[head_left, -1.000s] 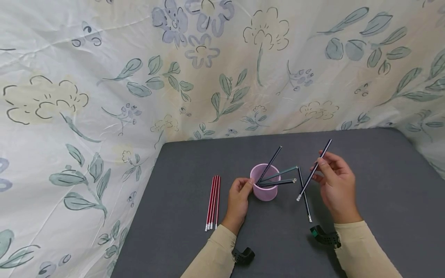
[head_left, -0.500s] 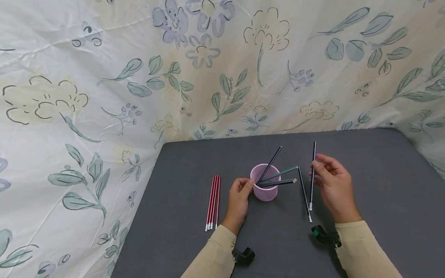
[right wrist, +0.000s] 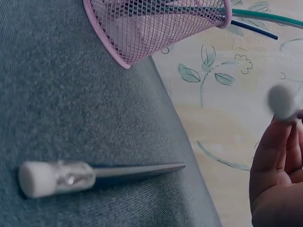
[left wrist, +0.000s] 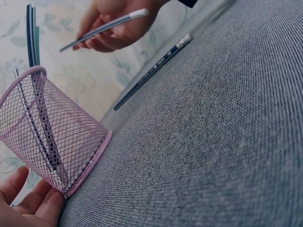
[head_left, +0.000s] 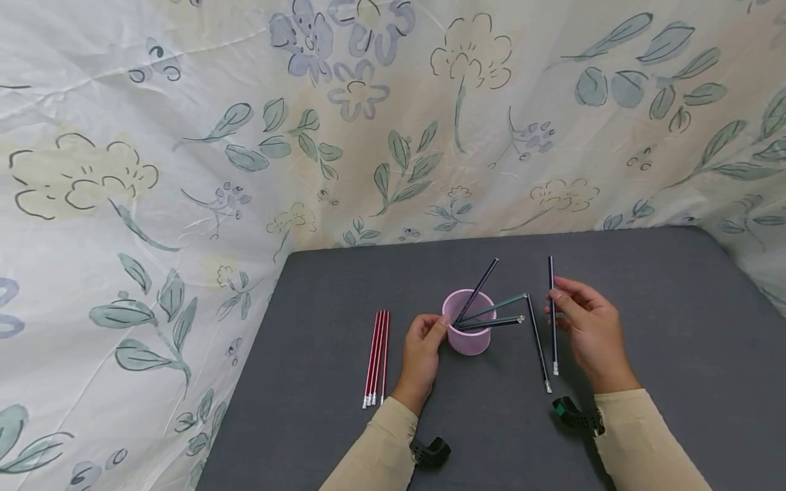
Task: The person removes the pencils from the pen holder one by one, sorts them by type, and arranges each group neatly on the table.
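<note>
A pink mesh pencil cup (head_left: 469, 343) holds several dark blue and green pencils that lean against its rim. My left hand (head_left: 422, 354) holds the cup at its left side; the left wrist view has its fingertips (left wrist: 52, 203) by the base edge. To the right of the cup, my right hand (head_left: 592, 334) pinches a dark blue pencil (head_left: 553, 327) between thumb and fingers, its white eraser end toward me. Another dark blue pencil (head_left: 537, 341) lies on the table between the cup and that hand, its eraser end also nearest me.
Several red pencils (head_left: 376, 358) lie side by side left of my left hand. The dark grey cloth-covered table (head_left: 325, 293) meets a floral curtain (head_left: 356, 157) at the back and left. Each wrist wears a black band (head_left: 430, 452).
The pencil in my right hand has swung from a slant to nearly straight away from me, its eraser end moving right, off the lying pencil. My left hand and the cup stay put.
</note>
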`<state>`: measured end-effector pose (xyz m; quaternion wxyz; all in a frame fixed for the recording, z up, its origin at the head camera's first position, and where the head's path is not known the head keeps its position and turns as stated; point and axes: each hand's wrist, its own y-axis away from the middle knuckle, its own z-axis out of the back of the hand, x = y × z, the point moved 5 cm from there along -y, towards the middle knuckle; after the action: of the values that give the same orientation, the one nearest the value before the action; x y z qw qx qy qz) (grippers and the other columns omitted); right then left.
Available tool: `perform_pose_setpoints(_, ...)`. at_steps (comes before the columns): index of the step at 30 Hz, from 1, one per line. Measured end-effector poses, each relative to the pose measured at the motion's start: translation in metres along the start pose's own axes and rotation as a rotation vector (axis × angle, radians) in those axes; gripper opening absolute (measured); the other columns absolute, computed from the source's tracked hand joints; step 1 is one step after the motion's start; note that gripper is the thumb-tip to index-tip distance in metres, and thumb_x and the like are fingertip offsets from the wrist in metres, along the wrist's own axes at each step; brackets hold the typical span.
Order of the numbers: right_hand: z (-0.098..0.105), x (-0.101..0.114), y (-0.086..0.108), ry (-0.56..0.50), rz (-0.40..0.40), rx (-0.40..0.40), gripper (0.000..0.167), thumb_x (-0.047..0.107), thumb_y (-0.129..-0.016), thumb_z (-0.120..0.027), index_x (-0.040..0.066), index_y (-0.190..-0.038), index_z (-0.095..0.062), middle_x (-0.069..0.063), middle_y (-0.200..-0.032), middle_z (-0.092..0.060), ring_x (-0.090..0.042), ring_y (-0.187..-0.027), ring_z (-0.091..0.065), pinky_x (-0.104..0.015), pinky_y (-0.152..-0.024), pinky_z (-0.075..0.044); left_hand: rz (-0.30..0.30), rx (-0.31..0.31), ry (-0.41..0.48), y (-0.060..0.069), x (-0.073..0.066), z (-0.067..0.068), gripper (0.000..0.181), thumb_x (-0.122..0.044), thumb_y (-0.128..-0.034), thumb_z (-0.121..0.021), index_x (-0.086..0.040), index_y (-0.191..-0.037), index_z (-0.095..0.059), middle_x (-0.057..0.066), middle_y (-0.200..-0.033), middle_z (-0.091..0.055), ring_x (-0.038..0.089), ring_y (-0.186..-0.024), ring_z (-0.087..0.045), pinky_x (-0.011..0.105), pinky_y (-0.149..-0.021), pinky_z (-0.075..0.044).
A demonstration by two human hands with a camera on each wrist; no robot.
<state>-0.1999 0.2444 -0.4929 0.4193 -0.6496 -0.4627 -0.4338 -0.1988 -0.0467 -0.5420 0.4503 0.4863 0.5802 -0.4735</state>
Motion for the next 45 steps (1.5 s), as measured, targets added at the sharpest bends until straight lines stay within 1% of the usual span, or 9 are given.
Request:
perform_pose_setpoints(4,0.004,-0.005,-0.002,0.092,-0.055,-0.013,0.034,0.015,-0.106,-0.074,-0.002,-0.135,-0.070,-0.004,-0.104,-0.072,-0.018,-0.088,-0.072,-0.025,-0.071,-0.058,0.000,-0.004,0.002,0.000,0.000,0.000,0.021,-0.020,-0.1075,-0.069,0.000,-0.112,-0.069,0.006,-0.107,-0.069,0.021,-0.103,-0.065,0.028,-0.093,-0.053)
perform_pose_setpoints(7,0.009,-0.010,-0.005,0.200,-0.103,-0.019,0.034,0.017,-0.107,-0.074,0.000,-0.136,-0.070,-0.002,-0.104,-0.072,-0.017,-0.088,-0.073,-0.025,-0.071,-0.058,-0.004,-0.007,0.000,-0.001,0.001,-0.001,0.022,-0.020,-0.1074,-0.069,0.001,-0.112,-0.069,0.006,-0.107,-0.070,0.021,-0.102,-0.065,0.029,-0.093,-0.053)
perform_pose_setpoints(12,0.016,-0.022,-0.010,0.382,-0.142,-0.005,0.041,0.015,-0.109,-0.069,-0.006,-0.143,-0.063,0.005,-0.103,-0.073,-0.013,-0.084,-0.074,-0.025,-0.071,-0.058,0.002,-0.001,-0.004,-0.001,-0.001,-0.002,0.022,-0.021,-0.1076,-0.069,0.000,-0.114,-0.069,0.006,-0.108,-0.070,0.021,-0.105,-0.065,0.029,-0.095,-0.053)
perform_pose_setpoints(16,0.017,-0.027,-0.011,0.431,-0.147,0.007,0.041,0.013,-0.109,-0.067,-0.011,-0.143,-0.061,0.003,-0.102,-0.073,-0.011,-0.082,-0.072,-0.025,-0.070,-0.058,-0.003,0.001,-0.002,-0.001,-0.001,-0.002,0.022,-0.021,-0.1078,-0.069,0.000,-0.114,-0.069,0.007,-0.108,-0.069,0.022,-0.104,-0.065,0.029,-0.095,-0.053)
perform_pose_setpoints(21,0.017,-0.030,-0.010,0.522,-0.156,0.000,0.036,0.010,-0.107,-0.068,-0.012,-0.135,-0.064,-0.001,-0.098,-0.072,-0.007,-0.080,-0.066,-0.024,-0.067,-0.057,-0.001,0.001,0.002,-0.002,0.001,-0.002,0.021,-0.021,-0.1076,-0.069,0.000,-0.114,-0.069,0.007,-0.108,-0.069,0.021,-0.104,-0.065,0.029,-0.095,-0.053)
perform_pose_setpoints(26,0.016,-0.033,-0.008,0.612,-0.170,0.005,0.033,0.005,-0.105,-0.069,-0.014,-0.130,-0.065,-0.012,-0.100,-0.073,-0.008,-0.076,-0.063,-0.026,-0.064,-0.056,0.001,-0.001,0.013,-0.002,0.001,-0.002,0.021,-0.020,-0.1073,-0.069,0.001,-0.113,-0.069,0.006,-0.108,-0.070,0.021,-0.105,-0.065,0.029,-0.095,-0.053)
perform_pose_setpoints(30,0.014,-0.034,-0.009,0.655,-0.166,0.014,0.032,0.004,-0.104,-0.069,-0.015,-0.129,-0.065,-0.016,-0.101,-0.073,-0.011,-0.073,-0.064,-0.027,-0.062,-0.057,0.000,0.001,0.013,-0.003,0.001,-0.002,0.021,-0.020,-0.1072,-0.069,0.000,-0.113,-0.069,0.006,-0.108,-0.070,0.021,-0.105,-0.065,0.029,-0.095,-0.053)
perform_pose_setpoints(36,0.014,-0.034,-0.008,0.651,-0.164,0.011,0.032,0.004,-0.105,-0.069,-0.015,-0.129,-0.064,-0.018,-0.101,-0.072,-0.015,-0.071,-0.066,-0.029,-0.061,-0.059,0.001,0.002,0.011,-0.003,0.001,-0.002,0.021,-0.020,-0.1071,-0.070,0.001,-0.113,-0.069,0.006,-0.108,-0.070,0.021,-0.105,-0.065,0.029,-0.095,-0.053)
perform_pose_setpoints(45,0.013,-0.029,-0.006,0.659,-0.123,-0.001,0.032,0.012,-0.108,-0.068,-0.013,-0.129,-0.067,-0.021,-0.103,-0.072,-0.015,-0.076,-0.068,-0.028,-0.063,-0.059,-0.002,0.006,0.002,-0.002,0.000,-0.002,0.022,-0.020,-0.1077,-0.068,0.001,-0.114,-0.069,0.007,-0.109,-0.070,0.021,-0.105,-0.065,0.029,-0.096,-0.053)
